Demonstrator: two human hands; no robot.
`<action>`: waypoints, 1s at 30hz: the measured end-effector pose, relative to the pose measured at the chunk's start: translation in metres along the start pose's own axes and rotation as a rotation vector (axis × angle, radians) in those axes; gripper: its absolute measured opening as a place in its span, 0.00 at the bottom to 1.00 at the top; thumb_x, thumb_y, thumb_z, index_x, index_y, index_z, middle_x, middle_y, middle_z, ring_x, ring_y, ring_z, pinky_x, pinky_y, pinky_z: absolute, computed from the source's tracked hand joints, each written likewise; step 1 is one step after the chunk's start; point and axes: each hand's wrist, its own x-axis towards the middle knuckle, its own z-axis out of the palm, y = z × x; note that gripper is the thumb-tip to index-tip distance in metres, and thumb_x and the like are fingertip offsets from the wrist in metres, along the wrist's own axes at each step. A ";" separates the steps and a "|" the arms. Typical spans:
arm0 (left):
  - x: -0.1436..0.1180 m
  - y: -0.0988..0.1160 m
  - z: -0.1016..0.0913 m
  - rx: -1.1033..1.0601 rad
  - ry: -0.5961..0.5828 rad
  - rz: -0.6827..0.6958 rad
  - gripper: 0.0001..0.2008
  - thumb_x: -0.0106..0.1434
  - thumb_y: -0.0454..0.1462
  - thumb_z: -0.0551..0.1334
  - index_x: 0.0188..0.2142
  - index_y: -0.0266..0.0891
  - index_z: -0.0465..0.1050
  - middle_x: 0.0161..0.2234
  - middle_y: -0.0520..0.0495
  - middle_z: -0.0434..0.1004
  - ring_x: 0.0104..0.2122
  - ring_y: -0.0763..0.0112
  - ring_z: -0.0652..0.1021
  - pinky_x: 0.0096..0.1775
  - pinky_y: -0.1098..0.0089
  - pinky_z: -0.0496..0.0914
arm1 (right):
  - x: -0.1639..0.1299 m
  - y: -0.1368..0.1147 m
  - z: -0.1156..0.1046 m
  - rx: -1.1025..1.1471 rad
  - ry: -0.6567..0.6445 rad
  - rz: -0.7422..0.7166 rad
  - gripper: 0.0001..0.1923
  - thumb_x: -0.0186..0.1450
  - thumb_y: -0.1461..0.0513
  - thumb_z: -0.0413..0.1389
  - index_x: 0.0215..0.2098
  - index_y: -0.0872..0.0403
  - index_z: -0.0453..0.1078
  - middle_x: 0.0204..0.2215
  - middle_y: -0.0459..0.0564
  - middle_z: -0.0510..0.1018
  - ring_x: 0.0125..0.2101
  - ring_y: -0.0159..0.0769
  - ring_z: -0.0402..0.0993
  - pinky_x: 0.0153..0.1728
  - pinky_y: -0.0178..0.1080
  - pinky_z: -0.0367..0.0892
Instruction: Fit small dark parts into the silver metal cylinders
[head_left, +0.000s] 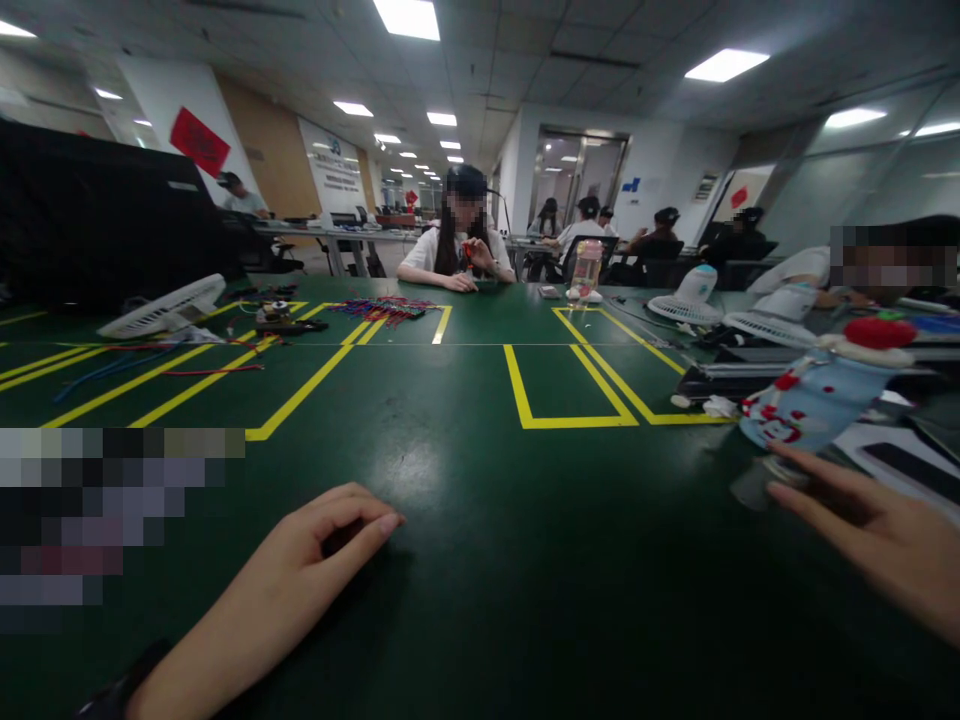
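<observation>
On the dark green table (pixel 480 590), my left hand (pixel 315 550) rests with its fingers curled and the thumb tip against the index finger. Nothing shows in it, though some fingertips are hidden underneath. At the right, my right hand (pixel 885 530) has its thumb and index finger at a small grey cylinder-shaped thing (pixel 769 482), blurred, its kind unclear. Just behind that thing a light blue bottle or cup (pixel 817 395) with snowman decorations and a red top appears tilted.
Yellow tape (pixel 577 423) marks the table. Wires (pixel 390 308) and a white fan (pixel 165 308) lie at the far left. Across the table sits a person (pixel 465 240) near a pink-topped bottle (pixel 586 268). Fans (pixel 690 295) and another person (pixel 802 265) are at the right.
</observation>
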 end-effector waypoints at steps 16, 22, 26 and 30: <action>0.040 0.090 0.049 -0.090 0.005 0.308 0.09 0.65 0.40 0.58 0.41 0.46 0.76 0.38 0.49 0.73 0.37 0.67 0.73 0.39 0.67 0.68 | -0.046 -0.173 0.075 0.580 -0.466 -0.436 0.30 0.59 0.58 0.57 0.59 0.49 0.56 0.48 0.50 0.72 0.45 0.35 0.71 0.48 0.43 0.67; 0.045 0.090 0.050 -0.112 0.105 0.292 0.08 0.64 0.38 0.59 0.34 0.44 0.78 0.35 0.50 0.71 0.36 0.68 0.72 0.38 0.69 0.67 | -0.045 -0.175 0.073 0.597 -0.540 -0.439 0.22 0.58 0.57 0.59 0.50 0.47 0.64 0.45 0.46 0.73 0.44 0.34 0.70 0.47 0.41 0.67; 0.038 0.070 0.045 -0.085 0.080 0.224 0.09 0.65 0.41 0.58 0.35 0.44 0.77 0.35 0.50 0.71 0.36 0.68 0.72 0.38 0.68 0.67 | -0.046 -0.175 0.073 0.577 -0.507 -0.433 0.22 0.58 0.59 0.58 0.51 0.46 0.63 0.46 0.45 0.73 0.45 0.33 0.70 0.48 0.41 0.66; 0.035 0.047 0.050 0.020 -0.044 0.205 0.08 0.64 0.40 0.59 0.35 0.45 0.78 0.35 0.50 0.72 0.37 0.67 0.73 0.40 0.67 0.67 | -0.048 -0.175 0.074 0.565 -0.494 -0.432 0.22 0.58 0.59 0.58 0.51 0.47 0.64 0.46 0.45 0.73 0.46 0.33 0.69 0.49 0.40 0.65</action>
